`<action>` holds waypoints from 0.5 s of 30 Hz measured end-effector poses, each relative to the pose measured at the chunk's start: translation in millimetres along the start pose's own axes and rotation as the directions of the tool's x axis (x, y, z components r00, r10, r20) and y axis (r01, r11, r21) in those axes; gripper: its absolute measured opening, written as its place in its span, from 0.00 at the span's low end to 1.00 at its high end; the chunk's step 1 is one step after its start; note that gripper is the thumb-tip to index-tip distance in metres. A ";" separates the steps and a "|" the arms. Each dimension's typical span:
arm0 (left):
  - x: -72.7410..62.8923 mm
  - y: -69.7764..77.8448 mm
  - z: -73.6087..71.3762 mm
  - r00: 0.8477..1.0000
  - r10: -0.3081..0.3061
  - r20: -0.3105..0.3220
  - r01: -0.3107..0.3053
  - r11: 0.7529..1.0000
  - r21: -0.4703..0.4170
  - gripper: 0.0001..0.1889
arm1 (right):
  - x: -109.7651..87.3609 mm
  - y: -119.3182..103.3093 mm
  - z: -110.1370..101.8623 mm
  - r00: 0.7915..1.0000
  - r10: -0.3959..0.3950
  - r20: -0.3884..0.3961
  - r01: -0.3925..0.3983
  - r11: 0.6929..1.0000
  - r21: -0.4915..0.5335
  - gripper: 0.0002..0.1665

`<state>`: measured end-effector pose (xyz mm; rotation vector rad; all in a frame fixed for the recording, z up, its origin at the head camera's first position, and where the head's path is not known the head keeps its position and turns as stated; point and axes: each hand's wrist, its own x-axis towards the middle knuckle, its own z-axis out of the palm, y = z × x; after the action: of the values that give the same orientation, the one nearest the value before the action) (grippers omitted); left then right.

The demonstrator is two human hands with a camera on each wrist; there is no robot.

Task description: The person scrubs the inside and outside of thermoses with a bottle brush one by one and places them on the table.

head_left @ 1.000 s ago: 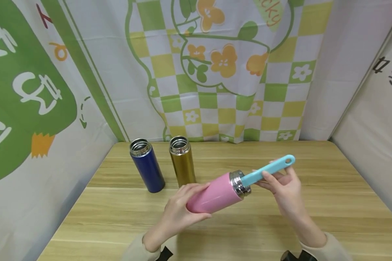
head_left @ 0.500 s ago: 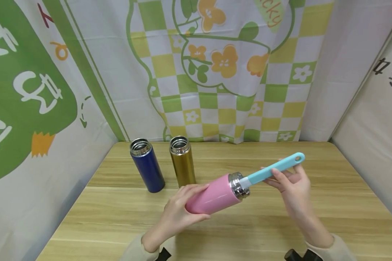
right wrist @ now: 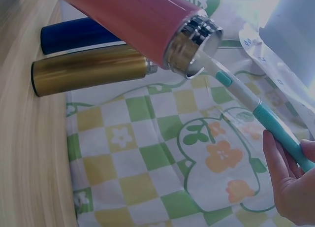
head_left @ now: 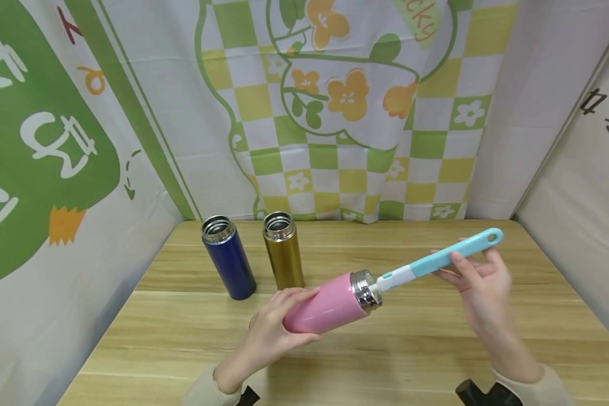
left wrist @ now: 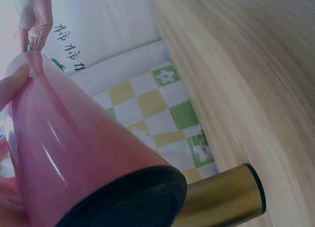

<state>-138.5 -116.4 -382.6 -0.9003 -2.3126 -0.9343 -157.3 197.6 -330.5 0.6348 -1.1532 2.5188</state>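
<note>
My left hand (head_left: 279, 321) grips a pink thermos bottle (head_left: 327, 304) round its lower body and holds it tilted above the table, its open steel mouth up to the right. In the left wrist view its dark base (left wrist: 142, 197) faces the camera. My right hand (head_left: 487, 282) pinches the turquoise handle of a bottle brush (head_left: 446, 256) between thumb and fingers. The white neck of the brush (right wrist: 241, 91) enters the bottle's mouth in the right wrist view; its head is hidden inside. Behind the left hand stand a blue bottle (head_left: 230, 265) and a gold bottle (head_left: 284, 259), both upright without lids.
The wooden table (head_left: 528, 304) lies under both hands. A patterned cloth (head_left: 345, 180) hangs along its back edge, with printed cloth walls (head_left: 147, 242) at the left and right. The gold bottle stands close beyond the pink bottle's base.
My right hand has moved right and slightly up, drawing the brush partly out, so its white neck now shows. The left hand and pink bottle have shifted slightly left.
</note>
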 end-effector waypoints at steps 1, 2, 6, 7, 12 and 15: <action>-0.2 -0.2 -0.2 1.000 0.002 0.005 -0.002 1.000 0.001 0.38 | 0.6 -1.6 -0.5 1.000 -0.002 0.000 0.002 1.000 0.000 0.14; -0.5 -0.3 -0.6 1.000 0.001 0.013 -0.001 1.000 0.001 0.38 | 1.1 -3.2 -0.8 1.000 -0.005 -0.001 0.005 1.000 0.000 0.14; -2.0 -0.8 -1.9 1.000 -0.002 0.027 0.002 1.000 0.002 0.38 | 2.8 -8.9 -2.3 1.000 -0.004 0.006 0.004 1.000 0.008 0.14; -2.2 -0.8 -2.3 1.000 -0.004 0.029 0.004 1.000 0.003 0.38 | 3.0 -9.8 -3.0 1.000 -0.002 0.006 0.002 1.000 0.013 0.14; -2.6 -0.7 -3.9 0.999 -0.003 0.035 0.003 1.000 0.004 0.38 | 4.2 -13.2 -8.4 1.000 0.000 -0.008 0.001 0.999 0.039 0.14; -3.4 -1.5 -4.4 0.999 -0.009 0.039 0.009 1.000 0.012 0.38 | 4.4 -15.6 -11.4 1.000 0.004 -0.021 -0.003 0.999 0.046 0.15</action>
<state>-136.5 -121.8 -382.5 -0.9114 -2.3545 -0.9137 -157.2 216.6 -324.9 0.6173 -1.0928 2.5554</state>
